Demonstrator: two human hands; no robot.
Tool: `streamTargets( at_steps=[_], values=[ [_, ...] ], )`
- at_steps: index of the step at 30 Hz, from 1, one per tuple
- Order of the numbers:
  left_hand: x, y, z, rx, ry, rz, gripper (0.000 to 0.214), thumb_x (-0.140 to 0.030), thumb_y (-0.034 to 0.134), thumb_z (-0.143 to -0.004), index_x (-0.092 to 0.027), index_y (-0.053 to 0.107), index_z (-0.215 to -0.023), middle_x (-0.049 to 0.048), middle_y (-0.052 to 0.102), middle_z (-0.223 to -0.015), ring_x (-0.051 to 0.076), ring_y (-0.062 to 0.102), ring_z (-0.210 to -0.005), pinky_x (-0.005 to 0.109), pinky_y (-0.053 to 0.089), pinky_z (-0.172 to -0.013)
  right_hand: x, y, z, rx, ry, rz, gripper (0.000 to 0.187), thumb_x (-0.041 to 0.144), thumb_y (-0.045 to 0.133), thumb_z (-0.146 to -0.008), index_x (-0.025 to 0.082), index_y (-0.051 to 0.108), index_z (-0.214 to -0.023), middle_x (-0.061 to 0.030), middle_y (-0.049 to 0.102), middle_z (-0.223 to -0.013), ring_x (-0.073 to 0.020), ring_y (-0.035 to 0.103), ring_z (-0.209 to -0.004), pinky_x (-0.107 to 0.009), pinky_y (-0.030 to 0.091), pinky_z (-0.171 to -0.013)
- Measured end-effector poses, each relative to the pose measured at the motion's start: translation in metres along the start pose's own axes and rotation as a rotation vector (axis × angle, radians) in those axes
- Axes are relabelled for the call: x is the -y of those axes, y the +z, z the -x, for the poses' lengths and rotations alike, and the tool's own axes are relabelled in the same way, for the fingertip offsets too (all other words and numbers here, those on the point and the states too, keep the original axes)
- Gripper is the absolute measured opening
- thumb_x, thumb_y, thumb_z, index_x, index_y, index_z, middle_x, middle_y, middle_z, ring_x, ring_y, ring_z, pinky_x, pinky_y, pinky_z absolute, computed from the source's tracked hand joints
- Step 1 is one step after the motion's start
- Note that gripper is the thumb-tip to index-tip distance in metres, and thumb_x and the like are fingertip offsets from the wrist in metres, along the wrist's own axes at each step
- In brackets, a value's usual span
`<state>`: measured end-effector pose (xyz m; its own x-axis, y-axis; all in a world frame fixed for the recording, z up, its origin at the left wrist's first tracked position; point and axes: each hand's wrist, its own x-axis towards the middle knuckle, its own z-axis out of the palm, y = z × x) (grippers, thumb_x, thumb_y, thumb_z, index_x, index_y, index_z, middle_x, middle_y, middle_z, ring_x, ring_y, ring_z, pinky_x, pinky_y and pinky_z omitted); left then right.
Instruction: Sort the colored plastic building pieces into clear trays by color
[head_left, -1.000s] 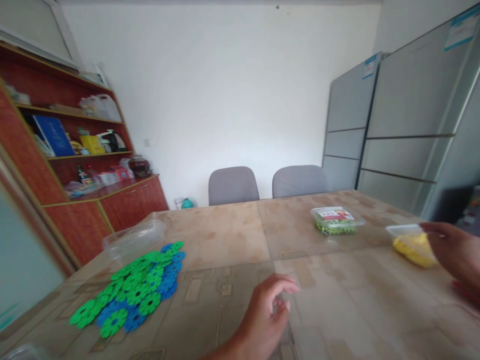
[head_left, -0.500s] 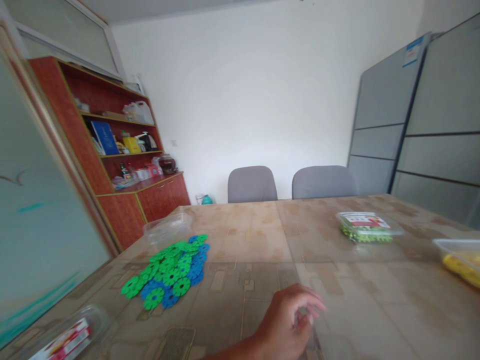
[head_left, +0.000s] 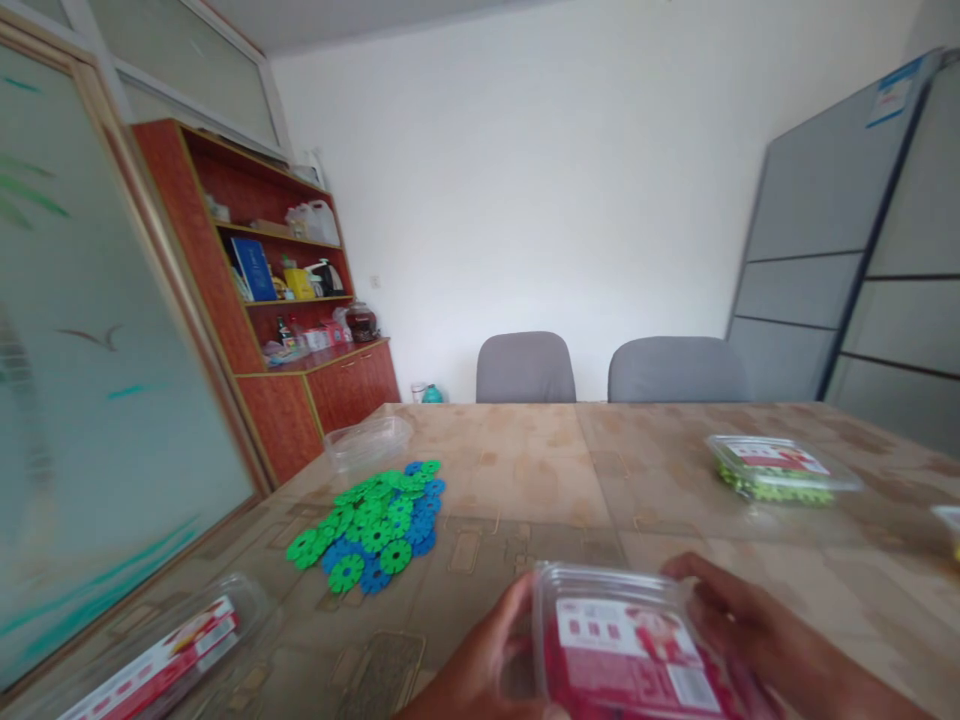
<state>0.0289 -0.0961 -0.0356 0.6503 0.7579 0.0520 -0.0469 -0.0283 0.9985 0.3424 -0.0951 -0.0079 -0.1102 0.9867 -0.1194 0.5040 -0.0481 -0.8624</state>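
Observation:
Between my two hands is a clear plastic box (head_left: 630, 640) with red pieces inside and a white and red label on its lid. My left hand (head_left: 487, 655) grips its left side, the thumb low by the near edge. On the box's right side my right hand (head_left: 739, 620) is closed, fingers at the far right corner. Left of the hands lies a loose pile of green and blue notched plastic discs (head_left: 382, 520). The lower parts of the box and both palms are cut off or hidden.
A labelled clear lid (head_left: 165, 660) lies at the near left, and a clear tub (head_left: 367, 445) stands behind the discs. A closed box of green pieces (head_left: 776, 470) is at the far right. Two grey chairs (head_left: 525, 367) stand beyond the table (head_left: 525, 450).
My left hand, bare before, now holds the box of red pieces. My right hand has come into view on the box. The view has turned slightly left.

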Motion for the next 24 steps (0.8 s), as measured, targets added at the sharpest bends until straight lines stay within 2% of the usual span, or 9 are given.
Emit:
streamTargets(
  at_steps=[2,4,8,10,14,18,19,21,24],
  values=[
    [-0.003,-0.007,0.015,0.038,-0.012,0.038,0.098,-0.053,0.076,-0.066,-0.025,0.025,-0.146,0.0117,0.024,-0.155,0.035,0.018,-0.142,0.052,0.017,-0.114,0.014,0.027,-0.001,0.128,-0.012,-0.011,0.029,0.047,0.045,-0.081,0.024,0.053,-0.095,0.0068,0.055,-0.044,-0.0136,0.053,-0.030,-0.018,0.032,-0.027],
    [-0.006,-0.012,0.029,0.063,-0.026,0.014,0.095,-0.052,0.075,-0.069,-0.026,0.026,-0.146,0.0109,0.023,-0.155,0.035,0.016,-0.142,0.051,0.016,-0.115,0.023,0.038,0.001,0.190,-0.072,0.067,0.021,0.041,0.042,-0.084,0.024,0.053,-0.090,0.0055,0.057,-0.046,-0.0132,0.053,-0.032,-0.020,0.035,-0.032],
    [-0.015,-0.012,0.044,0.052,-0.012,-0.006,0.088,-0.054,0.069,-0.074,-0.026,0.027,-0.146,0.0104,0.031,-0.152,0.033,0.022,-0.141,0.050,0.019,-0.115,0.037,0.036,-0.006,0.077,-0.284,0.452,0.016,0.031,0.047,-0.083,0.023,0.057,-0.074,-0.0020,0.065,-0.067,-0.0191,0.061,-0.059,-0.028,0.044,-0.056],
    [-0.017,-0.010,0.044,0.030,0.005,0.008,0.084,-0.053,0.068,-0.075,-0.026,0.029,-0.145,0.0108,0.036,-0.150,0.034,0.029,-0.138,0.050,0.022,-0.113,0.052,0.041,-0.013,0.032,-0.378,0.552,0.017,0.026,0.048,-0.083,0.022,0.061,-0.074,-0.0052,0.067,-0.080,-0.0214,0.062,-0.072,-0.032,0.044,-0.066],
    [0.004,-0.011,0.030,-0.028,-0.005,0.084,0.087,-0.057,0.070,-0.070,-0.022,0.036,-0.142,0.0133,0.044,-0.144,0.038,0.034,-0.135,0.054,0.021,-0.112,0.091,0.071,-0.026,0.140,-0.494,0.423,0.016,0.016,0.051,-0.082,0.019,0.066,-0.077,-0.0036,0.066,-0.078,-0.0169,0.060,-0.073,-0.025,0.041,-0.064],
    [0.040,-0.020,0.012,-0.047,-0.126,0.180,0.078,-0.074,0.039,-0.081,-0.019,0.048,-0.135,0.0138,0.054,-0.135,0.038,0.038,-0.132,0.059,0.019,-0.111,0.112,0.102,-0.030,0.192,-0.475,0.273,0.018,0.005,0.055,-0.075,0.016,0.070,-0.073,-0.0019,0.066,-0.072,-0.0131,0.059,-0.067,-0.020,0.039,-0.058],
    [0.045,-0.022,0.010,-0.042,-0.126,0.179,0.079,-0.075,0.037,-0.080,-0.019,0.049,-0.135,0.0133,0.055,-0.134,0.038,0.038,-0.133,0.058,0.019,-0.111,0.113,0.106,-0.030,0.193,-0.462,0.244,0.019,0.003,0.056,-0.073,0.015,0.070,-0.073,-0.0018,0.067,-0.072,-0.0125,0.059,-0.066,-0.019,0.038,-0.057],
    [0.046,-0.022,0.011,-0.020,-0.095,0.153,0.080,-0.074,0.049,-0.076,-0.021,0.046,-0.137,0.0115,0.053,-0.136,0.037,0.035,-0.134,0.055,0.019,-0.112,0.112,0.110,-0.031,0.179,-0.442,0.188,0.021,-0.001,0.057,-0.070,0.014,0.071,-0.070,-0.0011,0.066,-0.069,-0.0113,0.059,-0.063,-0.018,0.038,-0.056],
    [0.030,-0.015,0.017,0.011,-0.036,0.065,0.083,-0.068,0.058,-0.075,-0.022,0.038,-0.142,0.0107,0.047,-0.140,0.035,0.032,-0.136,0.050,0.019,-0.113,0.108,0.108,-0.032,0.133,-0.447,0.102,0.019,0.000,0.058,-0.070,0.014,0.070,-0.068,0.0000,0.063,-0.067,-0.0103,0.057,-0.062,-0.018,0.038,-0.056]
  ],
)
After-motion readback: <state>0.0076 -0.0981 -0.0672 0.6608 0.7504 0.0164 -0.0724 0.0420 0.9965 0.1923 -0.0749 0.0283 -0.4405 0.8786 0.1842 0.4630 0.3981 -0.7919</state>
